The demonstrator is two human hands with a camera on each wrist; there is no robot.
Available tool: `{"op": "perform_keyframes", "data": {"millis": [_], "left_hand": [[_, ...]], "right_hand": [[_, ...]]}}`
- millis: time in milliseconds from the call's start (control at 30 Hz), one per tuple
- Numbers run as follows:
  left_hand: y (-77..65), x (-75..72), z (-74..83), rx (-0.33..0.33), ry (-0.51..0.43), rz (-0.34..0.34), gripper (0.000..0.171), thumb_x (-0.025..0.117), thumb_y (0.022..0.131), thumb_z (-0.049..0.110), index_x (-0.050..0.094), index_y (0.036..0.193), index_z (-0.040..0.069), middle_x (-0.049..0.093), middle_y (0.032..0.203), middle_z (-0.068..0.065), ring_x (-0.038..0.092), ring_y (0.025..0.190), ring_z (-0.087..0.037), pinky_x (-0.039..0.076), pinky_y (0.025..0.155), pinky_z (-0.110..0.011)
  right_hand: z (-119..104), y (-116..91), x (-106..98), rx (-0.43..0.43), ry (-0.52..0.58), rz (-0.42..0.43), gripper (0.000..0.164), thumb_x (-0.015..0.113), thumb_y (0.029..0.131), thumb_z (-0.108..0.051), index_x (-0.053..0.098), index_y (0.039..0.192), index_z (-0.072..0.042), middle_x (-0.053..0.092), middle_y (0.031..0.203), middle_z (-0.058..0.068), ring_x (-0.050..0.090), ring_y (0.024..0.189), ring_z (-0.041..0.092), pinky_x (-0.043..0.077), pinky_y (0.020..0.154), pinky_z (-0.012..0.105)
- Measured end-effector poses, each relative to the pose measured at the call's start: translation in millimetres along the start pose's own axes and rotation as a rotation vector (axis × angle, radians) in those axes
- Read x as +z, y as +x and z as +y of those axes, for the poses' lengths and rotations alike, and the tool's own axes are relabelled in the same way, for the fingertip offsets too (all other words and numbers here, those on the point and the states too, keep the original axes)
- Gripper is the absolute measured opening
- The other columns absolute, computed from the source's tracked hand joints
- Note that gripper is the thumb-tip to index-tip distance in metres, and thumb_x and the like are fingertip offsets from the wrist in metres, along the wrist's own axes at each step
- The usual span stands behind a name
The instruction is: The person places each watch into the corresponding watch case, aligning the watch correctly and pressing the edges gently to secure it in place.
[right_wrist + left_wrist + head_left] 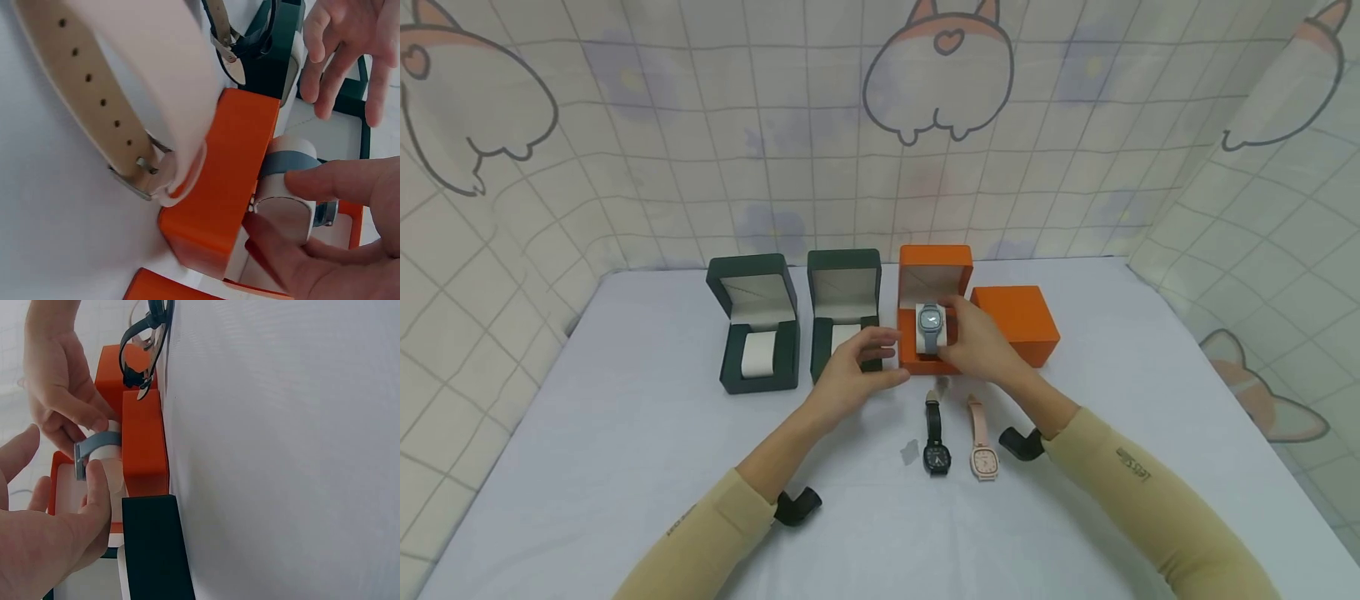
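Observation:
A watch with a grey-blue strap (930,320) is wrapped round a white cushion (284,219), inside or just above an open orange watch box (936,257). My right hand (981,342) pinches the cushion between thumb and fingers from the right side. Left of the box hovers my left hand (850,379), its fingers spread and loosely bent. Nothing is in its grasp; in the left wrist view its fingertips come close to the cushion, and whether they touch cannot be told.
Two open dark green watch boxes (758,385) with white cushions stand to the left, one partly behind my left hand. A closed orange box (1011,312) sits at the right. Nearer me lie a black watch (936,457) and a pink watch (984,461) on the white tablecloth (647,433).

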State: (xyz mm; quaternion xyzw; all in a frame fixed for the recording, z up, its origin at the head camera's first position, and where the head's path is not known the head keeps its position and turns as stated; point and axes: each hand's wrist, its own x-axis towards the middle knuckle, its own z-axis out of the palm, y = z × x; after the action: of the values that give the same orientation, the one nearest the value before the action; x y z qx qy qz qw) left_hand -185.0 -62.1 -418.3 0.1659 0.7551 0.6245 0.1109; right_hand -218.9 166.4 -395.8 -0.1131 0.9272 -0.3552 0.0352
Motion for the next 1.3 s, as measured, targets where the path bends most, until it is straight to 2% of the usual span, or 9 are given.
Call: {"op": "perform_keyframes", "data": {"millis": [267, 600, 833, 1067, 1200, 1300], "left_hand": [[-1.6, -0.4, -0.6, -0.002, 0.012, 0.016, 0.051, 0.081, 0.091, 0.015, 0.060, 0.137, 0.017, 0.056, 0.143, -0.009, 0.053, 0.131, -0.026, 0.050, 0.104, -0.046], [-1.5, -0.4, -2.2, -0.011, 0.018, 0.014, 0.050, 0.081, 0.091, 0.014, 0.060, 0.137, 0.016, 0.056, 0.142, -0.009, 0.054, 0.130, -0.025, 0.050, 0.104, -0.046], [-1.4, -1.0, 0.5, -0.018, 0.009, 0.010, 0.049, 0.080, 0.092, 0.015, 0.060, 0.137, 0.016, 0.056, 0.144, -0.011, 0.054, 0.130, -0.026, 0.050, 0.103, -0.046], [-0.7, -0.4, 1.9, -0.029, 0.016, 0.002, 0.049, 0.080, 0.092, 0.015, 0.061, 0.137, 0.015, 0.055, 0.144, -0.013, 0.054, 0.130, -0.027, 0.051, 0.103, -0.045], [-0.1, 0.1, 1.5, -0.028, 0.008, -0.001, 0.048, 0.080, 0.092, 0.015, 0.061, 0.136, 0.015, 0.055, 0.144, -0.013, 0.054, 0.131, -0.027, 0.050, 0.103, -0.045], [0.1, 0.5, 0.6, -0.031, 0.013, -0.010, 0.049, 0.080, 0.092, 0.014, 0.060, 0.137, 0.014, 0.055, 0.144, -0.014, 0.054, 0.131, -0.028, 0.050, 0.104, -0.046]], "right_hand": [[-5, -2, -4, 0.014, -0.042, -0.010, 0.067, 0.073, 0.088, 0.005, 0.042, 0.147, 0.005, 0.053, 0.141, 0.026, 0.055, 0.117, 0.041, 0.049, 0.104, 0.052], [2, 3, -1, 0.036, -0.075, -0.062, 0.066, 0.072, 0.089, 0.004, 0.042, 0.147, 0.004, 0.055, 0.139, 0.025, 0.056, 0.113, 0.038, 0.049, 0.104, 0.052], [4, 6, -4, -0.012, -0.088, -0.086, 0.064, 0.071, 0.088, 0.005, 0.044, 0.146, 0.005, 0.058, 0.134, 0.025, 0.056, 0.112, 0.038, 0.049, 0.104, 0.053], [4, 12, -1, 0.002, -0.171, -0.102, 0.060, 0.074, 0.088, 0.003, 0.051, 0.144, 0.005, 0.056, 0.134, 0.025, 0.054, 0.114, 0.037, 0.048, 0.106, 0.051], [4, 13, 1, 0.030, -0.215, -0.113, 0.061, 0.074, 0.089, 0.002, 0.051, 0.146, 0.004, 0.052, 0.137, 0.027, 0.052, 0.119, 0.038, 0.047, 0.107, 0.051], [3, 13, 0, 0.023, -0.239, -0.126, 0.061, 0.074, 0.090, 0.001, 0.050, 0.146, 0.003, 0.054, 0.134, 0.026, 0.053, 0.117, 0.038, 0.049, 0.105, 0.050]]}}
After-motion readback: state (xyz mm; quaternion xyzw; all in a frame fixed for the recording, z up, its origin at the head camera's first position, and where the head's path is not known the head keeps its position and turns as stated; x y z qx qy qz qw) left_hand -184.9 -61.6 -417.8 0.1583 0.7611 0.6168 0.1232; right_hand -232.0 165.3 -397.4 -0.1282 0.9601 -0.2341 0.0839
